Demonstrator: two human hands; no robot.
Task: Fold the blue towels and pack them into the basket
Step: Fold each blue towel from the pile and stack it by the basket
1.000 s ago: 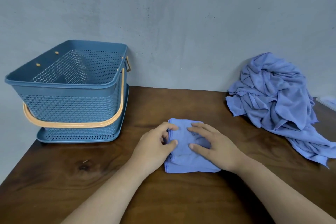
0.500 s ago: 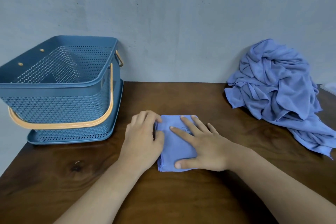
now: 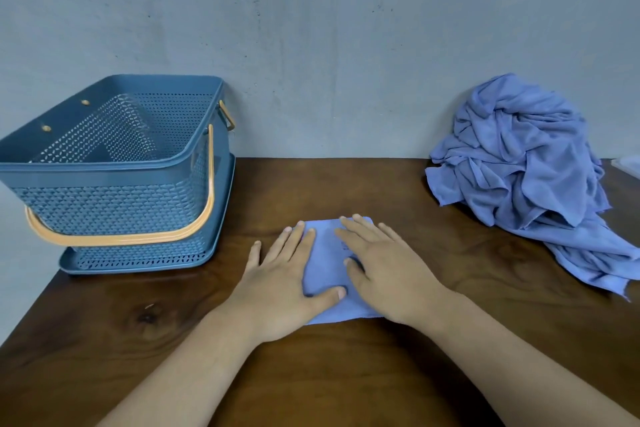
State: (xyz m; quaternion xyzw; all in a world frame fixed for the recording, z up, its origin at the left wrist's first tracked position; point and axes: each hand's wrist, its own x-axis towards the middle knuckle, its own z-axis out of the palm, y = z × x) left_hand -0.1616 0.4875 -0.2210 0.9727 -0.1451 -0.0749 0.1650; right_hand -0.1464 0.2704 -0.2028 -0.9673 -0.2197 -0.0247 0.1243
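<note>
A small folded blue towel (image 3: pixel 327 263) lies flat on the wooden table (image 3: pixel 450 340), near its middle. My left hand (image 3: pixel 280 282) lies flat with straight fingers on the towel's left edge, thumb across its lower part. My right hand (image 3: pixel 384 267) presses flat on the towel's right half, fingers spread. A heap of crumpled blue towels (image 3: pixel 530 177) sits at the back right, against the wall. The blue perforated basket (image 3: pixel 114 177), with an orange handle folded down along its side, stands at the back left; what I see of its inside holds nothing.
The basket rests on a matching blue perforated tray (image 3: pixel 138 262). A grey wall (image 3: pixel 329 45) closes off the table's far edge. A pale object (image 3: pixel 628 165) shows at the right edge behind the towel heap. The table's left edge runs just beside the basket.
Both hands have gone from curled fingers working the towel's fold to lying flat on it. My left hand's fingers have straightened, and the towel looks flatter.
</note>
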